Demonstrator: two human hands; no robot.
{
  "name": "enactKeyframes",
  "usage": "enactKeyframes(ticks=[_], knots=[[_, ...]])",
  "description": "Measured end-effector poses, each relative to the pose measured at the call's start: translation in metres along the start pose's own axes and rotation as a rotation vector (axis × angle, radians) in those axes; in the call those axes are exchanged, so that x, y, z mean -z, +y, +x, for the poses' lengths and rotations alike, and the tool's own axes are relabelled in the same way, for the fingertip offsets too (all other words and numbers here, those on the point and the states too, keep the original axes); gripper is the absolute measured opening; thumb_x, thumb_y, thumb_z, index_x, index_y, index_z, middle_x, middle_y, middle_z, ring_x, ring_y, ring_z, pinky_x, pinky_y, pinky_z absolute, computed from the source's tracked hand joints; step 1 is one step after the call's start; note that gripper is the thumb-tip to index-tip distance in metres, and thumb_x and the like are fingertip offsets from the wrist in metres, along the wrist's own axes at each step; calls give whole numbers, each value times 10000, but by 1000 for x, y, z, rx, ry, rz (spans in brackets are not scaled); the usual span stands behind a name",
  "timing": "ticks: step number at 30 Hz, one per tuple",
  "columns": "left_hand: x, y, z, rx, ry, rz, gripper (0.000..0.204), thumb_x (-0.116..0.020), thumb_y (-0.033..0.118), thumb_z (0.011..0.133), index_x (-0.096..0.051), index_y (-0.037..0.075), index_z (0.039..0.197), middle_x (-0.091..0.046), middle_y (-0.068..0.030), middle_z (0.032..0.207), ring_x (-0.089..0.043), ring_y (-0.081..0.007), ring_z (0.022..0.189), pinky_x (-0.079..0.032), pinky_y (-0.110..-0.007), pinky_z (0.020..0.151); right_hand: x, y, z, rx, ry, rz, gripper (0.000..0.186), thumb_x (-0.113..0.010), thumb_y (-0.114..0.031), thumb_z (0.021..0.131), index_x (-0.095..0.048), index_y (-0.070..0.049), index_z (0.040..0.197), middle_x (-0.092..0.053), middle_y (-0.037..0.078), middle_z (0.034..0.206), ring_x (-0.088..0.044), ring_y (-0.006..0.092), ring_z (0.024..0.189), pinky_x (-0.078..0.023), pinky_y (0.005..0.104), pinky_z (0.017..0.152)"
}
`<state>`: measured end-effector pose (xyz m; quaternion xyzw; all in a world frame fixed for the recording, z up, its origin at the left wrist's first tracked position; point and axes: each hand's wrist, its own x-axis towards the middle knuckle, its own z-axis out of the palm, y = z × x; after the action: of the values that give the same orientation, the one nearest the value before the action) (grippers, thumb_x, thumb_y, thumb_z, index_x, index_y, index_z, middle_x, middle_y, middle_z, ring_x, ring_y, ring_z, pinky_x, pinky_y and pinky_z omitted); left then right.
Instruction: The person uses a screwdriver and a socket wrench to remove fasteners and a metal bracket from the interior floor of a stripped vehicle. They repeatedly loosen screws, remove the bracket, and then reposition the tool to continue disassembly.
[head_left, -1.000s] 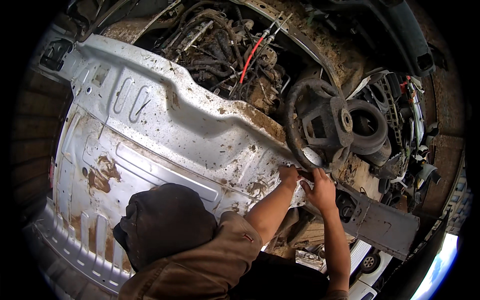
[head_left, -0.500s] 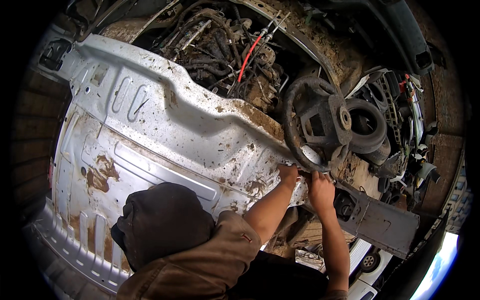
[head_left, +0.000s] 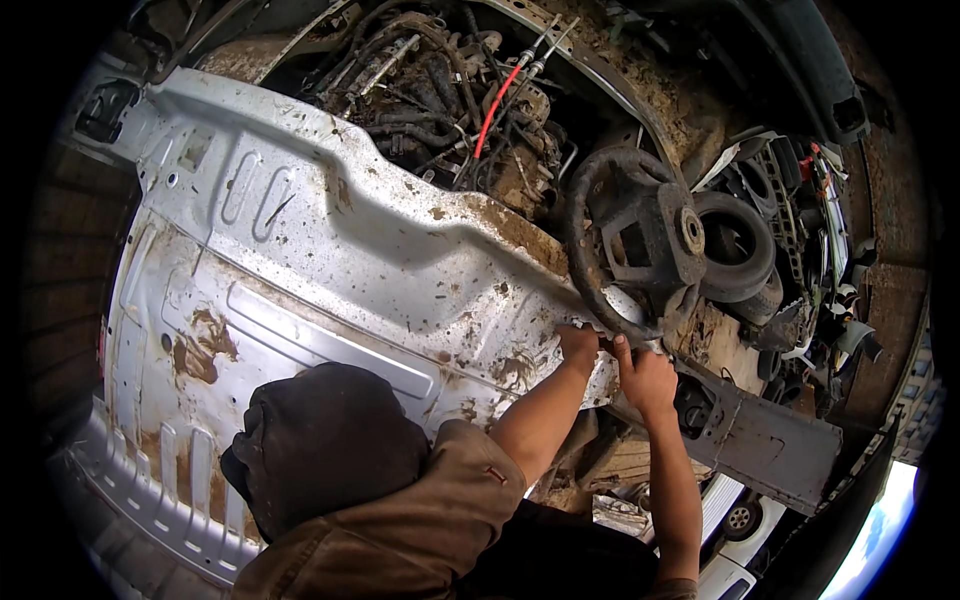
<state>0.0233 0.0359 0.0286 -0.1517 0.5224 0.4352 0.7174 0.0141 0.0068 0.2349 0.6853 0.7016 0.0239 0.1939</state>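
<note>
Clearly, the silver metal panel dominates: dirt-spotted, dented along its ridges, running from upper left down to the right, where its far end lies under and around both hands. Beyond its upper edge sits a grimy engine, tangled with hoses. A worn black steering wheel leans at the panel's right end, with a grey metal beam lower down and a tyre just behind the wheel. Thinner still, a red cable crosses the engine's right side.

Smaller again come the hands, close together just below the wheel's rim. What has changed is the right hand: half a second ago it was bunched into a fist, and now one digit — thumb or index, I cannot tell — stretches upward beside the other hand. The left hand has hardly moved, its fingers curled in at the panel's edge. That suggests the left steadies while the right does the adjusting. Between them shows a small dark piece — whether either hand grips it, I cannot tell.
</note>
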Motion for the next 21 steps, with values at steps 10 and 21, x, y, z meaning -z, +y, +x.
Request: enactKeyframes(ticks=[10,21], knots=[[5,-3,21,-44,53,63,420,-585,102,882,-323,-49,1174,-658,-252,923,-687,-284,646,-544,-362,521,-2,-7,2,169,5,-25,307,-637,-333,882,-622,-30,833,-666,178,758,-643,422,715,-510,508,669],[-5,-8,-5,22,-3,-110,357,-523,27,894,-332,-13,1192,-643,-197,877,-682,-245,636,-490,-325,447,2,18,-3,184,-189,155,535,-706,-380,786,-502,-41,1147,-685,218,906,-654,428,878,-525,511,734]])
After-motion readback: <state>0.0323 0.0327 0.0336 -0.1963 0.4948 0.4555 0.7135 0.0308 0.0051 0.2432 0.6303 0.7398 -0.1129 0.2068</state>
